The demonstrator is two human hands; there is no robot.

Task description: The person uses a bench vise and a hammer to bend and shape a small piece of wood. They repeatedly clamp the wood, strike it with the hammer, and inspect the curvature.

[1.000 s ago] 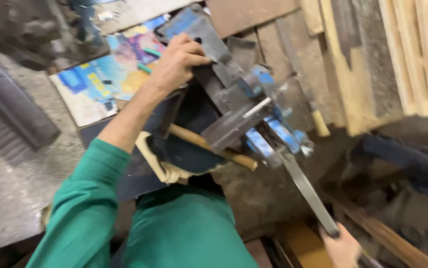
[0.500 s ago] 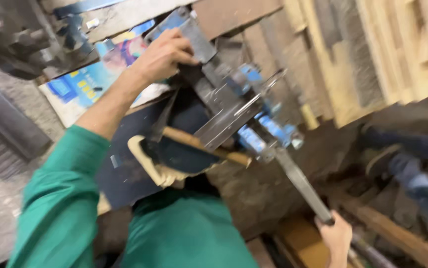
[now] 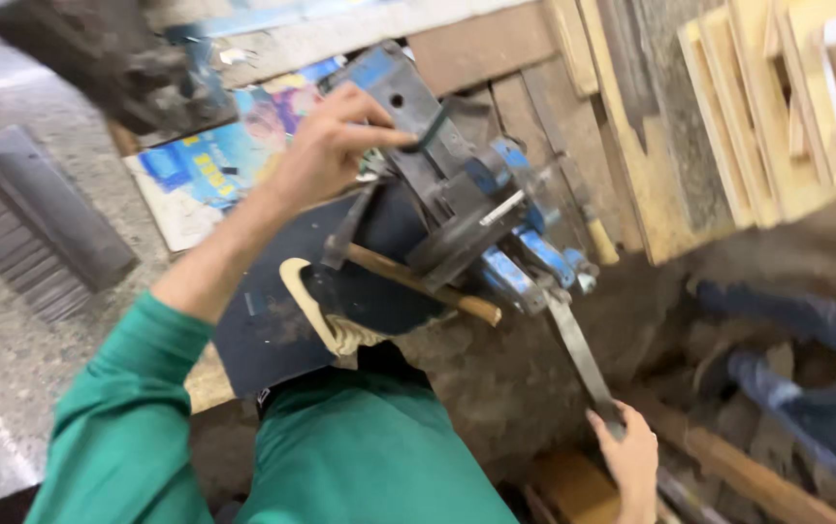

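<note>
A speckled stone worktop (image 3: 11, 388) fills the left side, and rough wooden planks (image 3: 631, 116) and stacked frames lean behind a dusty, cluttered floor. A colourful printed sheet (image 3: 214, 165) lies flat on the bench by a dark board (image 3: 273, 320). The blue bench vise (image 3: 457, 194) sits at the edge. The left hand (image 3: 336, 136) rests on its top, fingers curled, while the right hand (image 3: 627, 456) grasps the vise's long metal handle (image 3: 578, 349)
</note>
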